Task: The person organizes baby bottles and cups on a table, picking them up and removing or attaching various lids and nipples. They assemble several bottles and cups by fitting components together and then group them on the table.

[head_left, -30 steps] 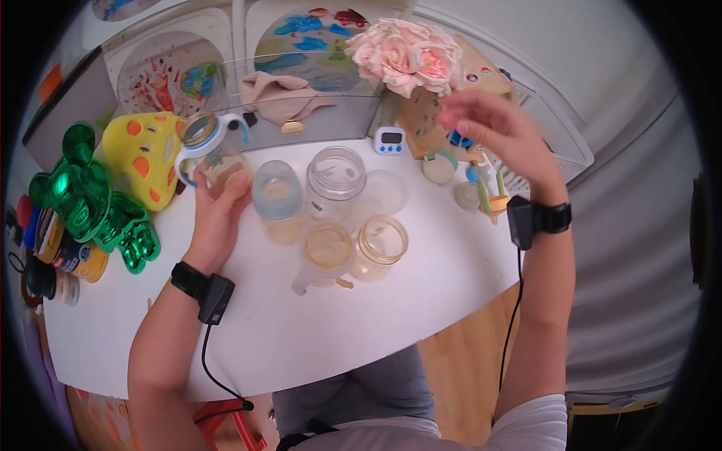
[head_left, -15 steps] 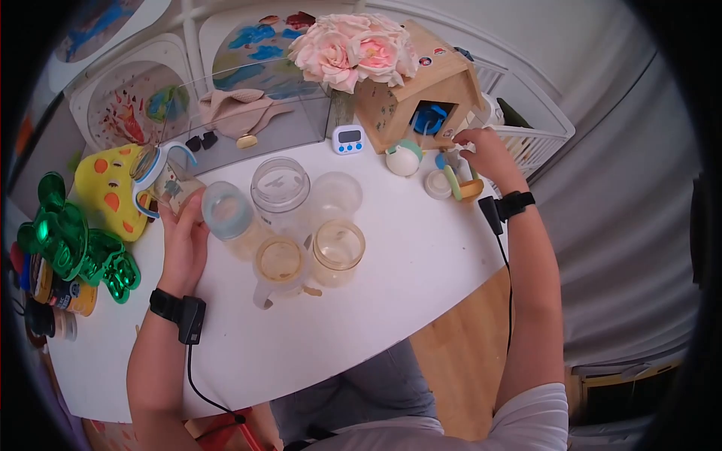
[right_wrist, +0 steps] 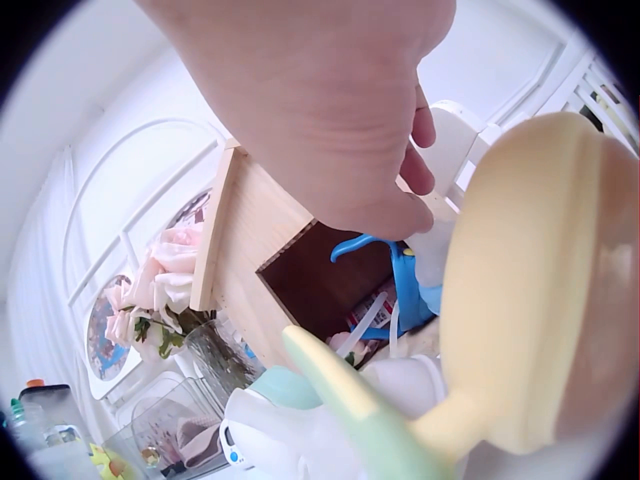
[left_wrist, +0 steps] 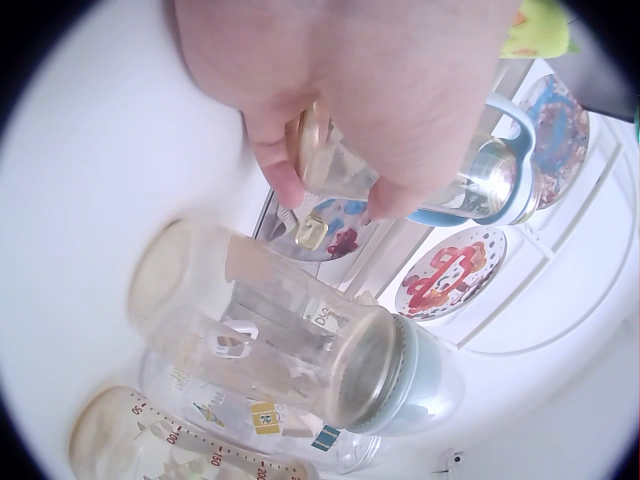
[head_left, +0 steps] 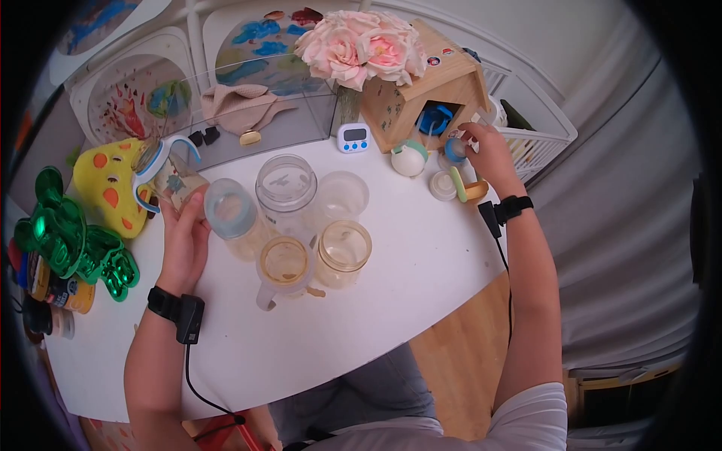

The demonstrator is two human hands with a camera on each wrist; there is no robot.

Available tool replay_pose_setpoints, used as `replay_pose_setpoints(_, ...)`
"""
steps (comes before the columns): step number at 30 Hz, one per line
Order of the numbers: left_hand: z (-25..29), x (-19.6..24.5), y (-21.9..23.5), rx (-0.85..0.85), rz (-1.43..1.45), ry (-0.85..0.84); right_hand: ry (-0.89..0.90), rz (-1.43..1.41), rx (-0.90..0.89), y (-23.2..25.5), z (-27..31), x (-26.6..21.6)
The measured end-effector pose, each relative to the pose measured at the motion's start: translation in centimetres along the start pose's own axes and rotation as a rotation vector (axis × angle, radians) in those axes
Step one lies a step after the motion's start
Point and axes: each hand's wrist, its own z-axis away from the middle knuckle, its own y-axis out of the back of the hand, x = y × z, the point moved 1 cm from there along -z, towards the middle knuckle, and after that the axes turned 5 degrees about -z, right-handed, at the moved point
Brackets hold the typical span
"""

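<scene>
At the left in the head view, my left hand (head_left: pixel 185 244) grips a clear bottle (head_left: pixel 174 183) with blue-and-white handles (head_left: pixel 145 185); the left wrist view shows the thumb and fingers of the hand (left_wrist: pixel 370 95) around its base. On the right, my right hand (head_left: pixel 492 156) pinches a small blue-ringed bottle top (head_left: pixel 454 149), partly covered by the fingers. Just below it lie a white round cap (head_left: pixel 442 186) and a yellow-green piece (head_left: pixel 471 186). In the right wrist view the hand (right_wrist: pixel 330 120) is beside the wooden house's opening (right_wrist: pixel 320 285).
Several open containers stand mid-table, among them a teat-topped bottle (head_left: pixel 232 214), a clear jar (head_left: pixel 286 188) and a handled cup (head_left: pixel 284 263). Behind are a timer (head_left: pixel 353 138), pink flowers (head_left: pixel 361 49) and the wooden house (head_left: pixel 421 86). A green figure (head_left: pixel 60 225) stands left.
My right hand has come down from the air to the small parts by the wooden house, and the blue-ringed top has shifted up from the cap. The left hand keeps its bottle, tilted more.
</scene>
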Motion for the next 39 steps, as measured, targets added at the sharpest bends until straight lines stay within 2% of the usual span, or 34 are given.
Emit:
replay_pose_setpoints(4,0.1,0.2,0.0,-0.013,-0.003,0.005,0.025,0.0,0.041,0.9,0.0,-0.8)
replay_pose_setpoints(7,0.0,0.0,0.0,-0.002,0.017,-0.024,-0.027,-0.062,0.128,2.1,0.2,-1.8)
replay_pose_setpoints(13,0.3,1.2,-0.3,-0.003,0.046,-0.069,-0.009,-0.368,0.279,6.2,-0.3,-6.5)
replay_pose_setpoints(16,0.6,3.0,-0.4,0.026,-0.03,-0.102,0.035,-0.58,0.287,7.4,-0.3,-9.8)
replay_pose_setpoints(18,1.3,4.9,-0.7,0.022,-0.131,-0.14,0.078,-0.871,0.215,7.5,-0.8,-12.3)
replay_pose_setpoints(19,1.9,5.9,-0.9,0.047,-0.146,-0.16,0.103,-0.897,0.213,7.4,-1.0,-13.6)
replay_pose_setpoints(21,2.8,7.5,-1.3,0.082,-0.295,-0.165,0.16,-1.152,0.141,7.2,-1.7,-16.0)
replay_pose_setpoints(23,3.5,8.6,-1.3,0.101,-0.312,-0.192,0.213,-1.215,0.138,7.5,-2.6,-18.5)
replay_pose_setpoints(26,5.2,10.2,-2.0,0.157,-0.486,-0.264,0.349,-1.404,0.066,7.8,-4.1,-21.0)
replay_pose_setpoints(30,5.5,11.3,-3.2,0.196,-0.54,-0.319,0.405,-1.521,0.065,7.5,-5.3,-23.4)
replay_pose_setpoints(33,3.7,12.5,-5.0,0.162,-0.618,-0.37,0.364,-1.611,0.064,6.2,-6.1,-23.8)
replay_pose_setpoints(35,2.9,14.5,-7.1,0.072,-0.657,-0.334,0.321,-1.62,0.085,6.3,-6.5,-23.9)
replay_pose_setpoints(36,2.7,15.1,-7.7,0.08,-0.649,-0.269,0.28,-1.645,0.099,6.3,-6.7,-23.8)
replay_pose_setpoints(39,2.1,15.8,-9.0,0.02,-0.752,-0.291,0.245,-1.703,0.121,6.2,-7.6,-23.5)
